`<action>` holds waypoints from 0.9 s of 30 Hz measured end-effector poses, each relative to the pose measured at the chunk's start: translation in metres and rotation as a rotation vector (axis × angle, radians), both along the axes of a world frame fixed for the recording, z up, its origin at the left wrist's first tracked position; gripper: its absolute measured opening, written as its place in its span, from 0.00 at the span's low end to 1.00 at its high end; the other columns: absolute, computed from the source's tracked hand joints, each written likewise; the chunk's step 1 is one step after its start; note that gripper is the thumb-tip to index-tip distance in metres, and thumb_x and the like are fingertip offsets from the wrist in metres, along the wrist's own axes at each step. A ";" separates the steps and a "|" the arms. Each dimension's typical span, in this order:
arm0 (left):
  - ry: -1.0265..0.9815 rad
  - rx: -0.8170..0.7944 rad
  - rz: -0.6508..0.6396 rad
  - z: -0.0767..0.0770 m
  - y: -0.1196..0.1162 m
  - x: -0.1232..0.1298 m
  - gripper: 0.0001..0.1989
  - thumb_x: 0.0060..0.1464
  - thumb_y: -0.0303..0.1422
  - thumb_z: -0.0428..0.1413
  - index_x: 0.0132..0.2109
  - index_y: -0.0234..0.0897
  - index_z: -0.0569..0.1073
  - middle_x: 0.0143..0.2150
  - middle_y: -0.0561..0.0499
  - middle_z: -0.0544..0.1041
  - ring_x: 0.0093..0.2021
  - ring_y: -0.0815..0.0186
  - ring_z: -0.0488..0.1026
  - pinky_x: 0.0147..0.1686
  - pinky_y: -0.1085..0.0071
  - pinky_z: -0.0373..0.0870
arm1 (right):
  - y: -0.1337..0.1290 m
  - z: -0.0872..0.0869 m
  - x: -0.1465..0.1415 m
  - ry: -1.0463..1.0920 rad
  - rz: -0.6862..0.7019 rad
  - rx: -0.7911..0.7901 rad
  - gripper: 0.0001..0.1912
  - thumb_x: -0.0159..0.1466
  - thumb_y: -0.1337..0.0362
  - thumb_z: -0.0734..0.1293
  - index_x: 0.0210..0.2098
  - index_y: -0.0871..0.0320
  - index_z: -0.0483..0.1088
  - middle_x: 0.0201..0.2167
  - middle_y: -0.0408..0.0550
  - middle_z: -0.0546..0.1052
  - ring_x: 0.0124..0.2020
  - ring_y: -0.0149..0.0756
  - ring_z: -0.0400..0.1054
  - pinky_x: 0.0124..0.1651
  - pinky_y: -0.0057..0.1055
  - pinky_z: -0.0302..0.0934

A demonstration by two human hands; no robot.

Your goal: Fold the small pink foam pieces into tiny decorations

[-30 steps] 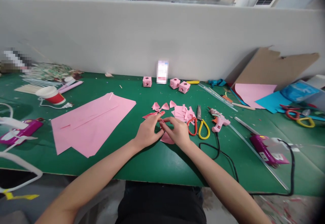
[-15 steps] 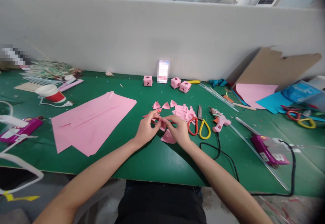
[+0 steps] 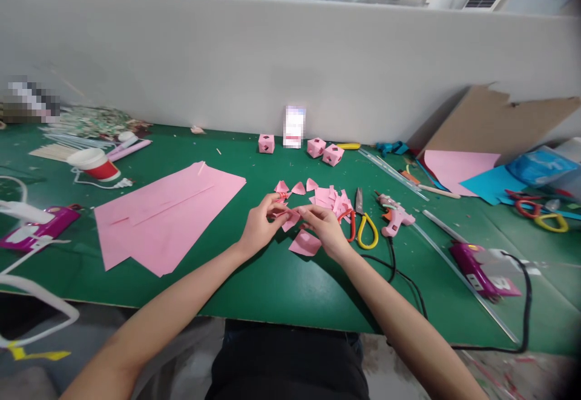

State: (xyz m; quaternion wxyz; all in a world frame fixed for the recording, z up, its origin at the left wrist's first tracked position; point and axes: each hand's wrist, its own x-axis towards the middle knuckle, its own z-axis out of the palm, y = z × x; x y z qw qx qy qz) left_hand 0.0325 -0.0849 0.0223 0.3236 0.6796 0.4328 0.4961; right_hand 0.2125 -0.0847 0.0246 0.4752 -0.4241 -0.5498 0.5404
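Between my left hand [image 3: 261, 223] and my right hand [image 3: 323, 226], a small piece of pink paper [image 3: 290, 221] is pinched at the fingertips. Both hands are closed on it, above the green table. Below my right hand lies a loose pink paper square [image 3: 305, 243]. Just beyond my fingers sit a few small folded pink paper pieces [image 3: 298, 189]. Pink paper scraps [image 3: 334, 199] are heaped behind my right hand. Scissors [image 3: 367, 230] with one red and one yellow handle lie right beside it, partly covered by the hand.
A pink glue gun [image 3: 396, 216] with a black cord lies right of the scissors. Large pink sheets [image 3: 167, 218] cover the left side. Pink paper cubes [image 3: 266, 143] with cut-outs stand at the back near a phone [image 3: 294, 127]. A red-and-white cup [image 3: 93, 165] lies far left; a purple power strip [image 3: 481, 270] sits right.
My right hand has drawn slightly away to the right from my left, and its fingers have straightened a little. More of the loose pink square now shows. The view has shifted slightly.
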 end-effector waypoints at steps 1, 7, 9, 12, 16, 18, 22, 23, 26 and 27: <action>0.006 0.009 -0.004 0.000 0.000 0.000 0.19 0.56 0.32 0.61 0.53 0.38 0.66 0.39 0.49 0.82 0.40 0.63 0.81 0.41 0.68 0.77 | 0.000 0.001 0.000 0.004 0.004 -0.017 0.18 0.58 0.48 0.71 0.36 0.56 0.77 0.34 0.47 0.80 0.33 0.35 0.75 0.35 0.30 0.71; 0.045 0.034 -0.019 0.003 -0.002 0.000 0.18 0.55 0.30 0.60 0.52 0.39 0.67 0.38 0.50 0.82 0.37 0.65 0.81 0.38 0.70 0.78 | -0.002 0.004 -0.001 -0.028 0.084 0.026 0.19 0.55 0.50 0.74 0.38 0.58 0.75 0.32 0.48 0.81 0.32 0.36 0.76 0.36 0.32 0.71; 0.044 0.011 -0.034 0.004 -0.003 0.001 0.19 0.55 0.30 0.59 0.53 0.39 0.67 0.37 0.51 0.82 0.37 0.65 0.81 0.36 0.70 0.78 | -0.002 0.003 -0.003 -0.077 0.063 0.094 0.17 0.57 0.51 0.73 0.36 0.58 0.75 0.31 0.48 0.81 0.32 0.37 0.77 0.37 0.34 0.72; 0.033 -0.024 -0.049 0.004 -0.003 0.001 0.21 0.54 0.29 0.59 0.55 0.39 0.66 0.37 0.50 0.82 0.37 0.64 0.81 0.35 0.71 0.79 | -0.004 0.002 -0.004 -0.240 -0.014 0.240 0.12 0.60 0.54 0.71 0.35 0.57 0.76 0.32 0.48 0.81 0.33 0.37 0.76 0.35 0.33 0.71; 0.036 -0.037 -0.108 0.002 -0.003 0.001 0.22 0.54 0.27 0.58 0.56 0.38 0.66 0.40 0.49 0.81 0.41 0.65 0.81 0.37 0.72 0.79 | -0.005 0.001 -0.003 -0.425 -0.097 0.398 0.07 0.63 0.59 0.69 0.34 0.56 0.76 0.32 0.47 0.81 0.33 0.36 0.75 0.35 0.32 0.69; 0.027 -0.034 -0.136 0.000 -0.003 0.002 0.22 0.54 0.27 0.57 0.56 0.38 0.65 0.42 0.47 0.81 0.43 0.64 0.80 0.37 0.72 0.79 | -0.005 -0.001 -0.002 -0.458 -0.113 0.419 0.07 0.63 0.59 0.69 0.34 0.56 0.74 0.32 0.47 0.80 0.32 0.35 0.74 0.35 0.32 0.68; 0.012 -0.047 -0.162 -0.001 -0.004 0.005 0.23 0.55 0.29 0.58 0.57 0.37 0.65 0.42 0.45 0.80 0.42 0.64 0.80 0.35 0.72 0.80 | -0.005 -0.005 -0.001 -0.492 -0.114 0.437 0.07 0.66 0.59 0.66 0.36 0.56 0.72 0.31 0.47 0.79 0.31 0.36 0.74 0.34 0.31 0.68; 0.010 -0.055 -0.163 -0.001 -0.005 0.005 0.22 0.55 0.29 0.58 0.57 0.37 0.65 0.41 0.46 0.80 0.42 0.64 0.80 0.35 0.72 0.80 | -0.005 -0.006 -0.002 -0.502 -0.115 0.446 0.07 0.66 0.59 0.66 0.36 0.56 0.71 0.31 0.47 0.79 0.31 0.36 0.74 0.34 0.31 0.68; 0.012 -0.071 -0.157 -0.001 -0.004 0.006 0.22 0.55 0.29 0.58 0.56 0.37 0.66 0.40 0.47 0.80 0.41 0.64 0.80 0.35 0.71 0.80 | -0.005 -0.007 -0.002 -0.507 -0.119 0.453 0.06 0.66 0.60 0.66 0.35 0.56 0.70 0.30 0.46 0.78 0.31 0.36 0.73 0.34 0.32 0.67; 0.017 -0.070 -0.153 -0.002 -0.004 0.005 0.22 0.55 0.28 0.58 0.56 0.37 0.66 0.40 0.47 0.80 0.41 0.64 0.80 0.35 0.72 0.80 | -0.005 -0.007 -0.003 -0.498 -0.118 0.444 0.06 0.66 0.61 0.66 0.34 0.56 0.71 0.30 0.46 0.78 0.31 0.36 0.73 0.34 0.32 0.68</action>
